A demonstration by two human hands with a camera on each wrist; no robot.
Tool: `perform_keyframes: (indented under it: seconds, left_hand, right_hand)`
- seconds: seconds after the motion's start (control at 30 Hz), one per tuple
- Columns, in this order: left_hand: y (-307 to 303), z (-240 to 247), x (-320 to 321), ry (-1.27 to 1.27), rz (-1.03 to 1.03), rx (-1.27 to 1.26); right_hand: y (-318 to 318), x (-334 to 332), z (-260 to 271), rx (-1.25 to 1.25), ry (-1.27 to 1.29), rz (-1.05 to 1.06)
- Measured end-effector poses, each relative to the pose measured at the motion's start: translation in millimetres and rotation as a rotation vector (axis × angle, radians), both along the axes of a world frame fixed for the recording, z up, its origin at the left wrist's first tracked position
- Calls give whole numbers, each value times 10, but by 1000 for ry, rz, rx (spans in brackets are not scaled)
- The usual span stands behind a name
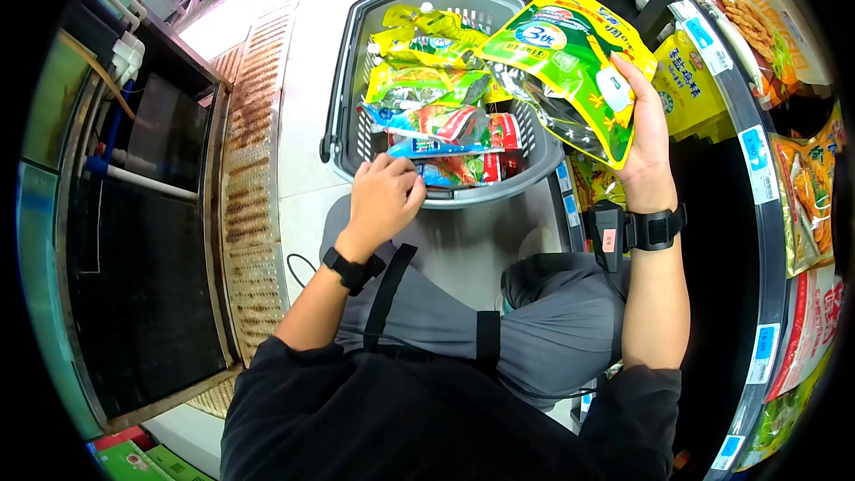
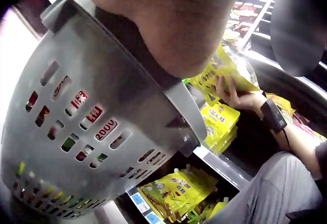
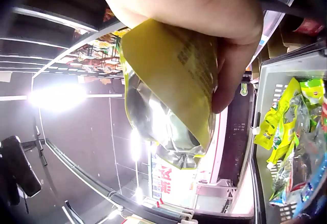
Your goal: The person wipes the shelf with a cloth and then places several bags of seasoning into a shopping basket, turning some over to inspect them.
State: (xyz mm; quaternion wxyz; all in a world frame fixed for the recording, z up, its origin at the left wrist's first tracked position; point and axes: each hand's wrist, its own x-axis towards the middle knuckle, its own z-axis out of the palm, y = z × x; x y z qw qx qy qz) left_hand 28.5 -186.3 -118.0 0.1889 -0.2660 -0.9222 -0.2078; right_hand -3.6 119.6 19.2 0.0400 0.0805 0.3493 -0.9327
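A yellow-green spouted pouch (image 1: 570, 62) is gripped at its right edge by my right hand (image 1: 648, 138), above the right side of the grey basket (image 1: 534, 160). The right wrist view shows the pouch's silvery bottom (image 3: 168, 127) below the curled fingers of the right hand (image 3: 204, 9). My left hand (image 1: 385, 194) rests at the basket's near rim, its fingertips by a blue and red packet (image 1: 445, 144). In the left wrist view the left hand (image 2: 168, 19) is over the rim, its fingers hidden. Yellow pouches (image 1: 427, 36) and red packets lie inside the basket.
On the right stands a shelf with price tags (image 1: 759, 165), snack bags (image 1: 806, 205) and yellow pouches (image 1: 690, 89). More yellow pouches (image 2: 179, 191) lie on a low shelf. Dark tanks with pipes (image 1: 142, 178) stand at the left, beside a rusty perforated floor strip (image 1: 254, 151).
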Motion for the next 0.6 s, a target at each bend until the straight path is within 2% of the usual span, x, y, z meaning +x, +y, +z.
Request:
perform_keyframes:
  seconds: [0.07,0.2,0.3,0.4,0.43,0.47,0.6]
  left_hand:
    - [4,8,100,-51,-12,-4]
    - [-2,117,246,-225,-166,-41]
    - [-22,303,287,-333,-288,-235]
    - [9,696,228,-450,-218,-133]
    - [-9,810,211,-399,-209,-155]
    - [-28,951,219,-426,-162,-291]
    - [-14,1207,123,-479,-151,-326]
  right_hand:
    - [-36,5,-8,36,34,0]
    - [-126,2,15,47,29,16]
    - [-148,-23,-16,76,27,-9]
    - [-154,-40,-32,77,25,-6]
    - [-164,-47,-40,77,25,-8]
    - [-165,-58,-40,80,26,-10]
    - [-202,-98,-99,4,55,59]
